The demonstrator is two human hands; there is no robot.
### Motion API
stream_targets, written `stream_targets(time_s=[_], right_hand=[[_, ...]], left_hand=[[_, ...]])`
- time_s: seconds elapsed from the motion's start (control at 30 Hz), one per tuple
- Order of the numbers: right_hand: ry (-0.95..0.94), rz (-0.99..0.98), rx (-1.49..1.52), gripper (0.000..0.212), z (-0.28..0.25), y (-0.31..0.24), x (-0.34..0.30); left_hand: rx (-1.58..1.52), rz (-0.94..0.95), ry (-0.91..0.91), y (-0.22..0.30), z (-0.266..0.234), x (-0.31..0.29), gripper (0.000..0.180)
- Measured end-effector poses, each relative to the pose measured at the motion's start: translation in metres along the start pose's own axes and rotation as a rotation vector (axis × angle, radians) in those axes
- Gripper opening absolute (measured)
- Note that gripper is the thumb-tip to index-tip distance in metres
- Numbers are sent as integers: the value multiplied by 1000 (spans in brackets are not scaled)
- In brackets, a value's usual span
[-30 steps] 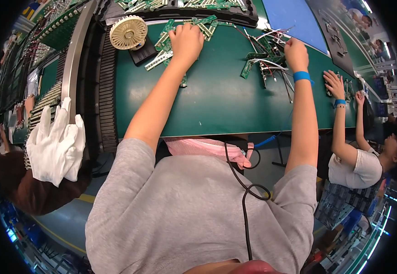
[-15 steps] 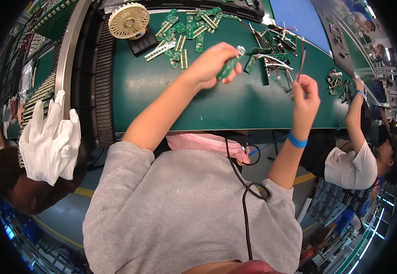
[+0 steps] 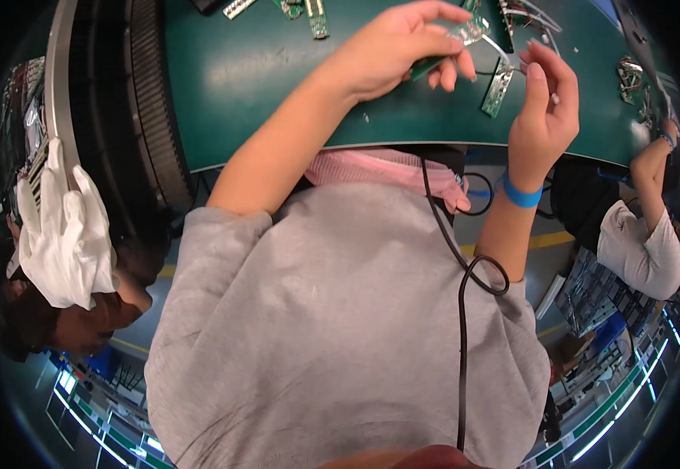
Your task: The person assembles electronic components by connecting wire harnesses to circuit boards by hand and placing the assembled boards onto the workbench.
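Note:
My left hand (image 3: 402, 51) is closed on a narrow green circuit board (image 3: 473, 31), held above the table between thumb and fingers. My right hand (image 3: 547, 105), with a blue wristband, is curled to the right of it. Its thumb and fingertips pinch a thin wire, partly hidden by the fingers. A small white piece shows by its palm. Between my hands a second green circuit board (image 3: 499, 87) is tilted, its top close to the right fingertips. A white wire (image 3: 498, 45) runs between the two boards; where it ends is unclear.
Other boards (image 3: 318, 19) lie at the table's far side, and wired boards (image 3: 524, 16) beyond my hands. A black ribbed strip (image 3: 151, 86) and metal rail border the left, with a white glove (image 3: 66, 234) beside them. A co-worker's arm (image 3: 653, 160) reaches in at right.
The view has tipped down toward my body, so the fan and most boards are out of sight. My hands have come closer together, with the second board now between them.

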State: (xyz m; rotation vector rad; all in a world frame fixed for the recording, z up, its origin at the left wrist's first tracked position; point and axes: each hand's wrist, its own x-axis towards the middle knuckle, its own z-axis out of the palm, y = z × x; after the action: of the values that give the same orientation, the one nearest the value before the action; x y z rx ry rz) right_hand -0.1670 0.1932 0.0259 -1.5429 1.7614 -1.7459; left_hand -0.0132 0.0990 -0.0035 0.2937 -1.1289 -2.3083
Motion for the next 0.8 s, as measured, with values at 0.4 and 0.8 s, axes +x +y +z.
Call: stream_targets(time_s=[0.4, 0.8], right_hand=[[-26, 5, 615, 18, 29, 41, -7], [-199, 305, 2021, 76, 34, 16, 15]], left_hand=[[-208, 169, 19, -2, 7, 1, 35], [-138, 208, 31, -4, 6, 2, 35]])
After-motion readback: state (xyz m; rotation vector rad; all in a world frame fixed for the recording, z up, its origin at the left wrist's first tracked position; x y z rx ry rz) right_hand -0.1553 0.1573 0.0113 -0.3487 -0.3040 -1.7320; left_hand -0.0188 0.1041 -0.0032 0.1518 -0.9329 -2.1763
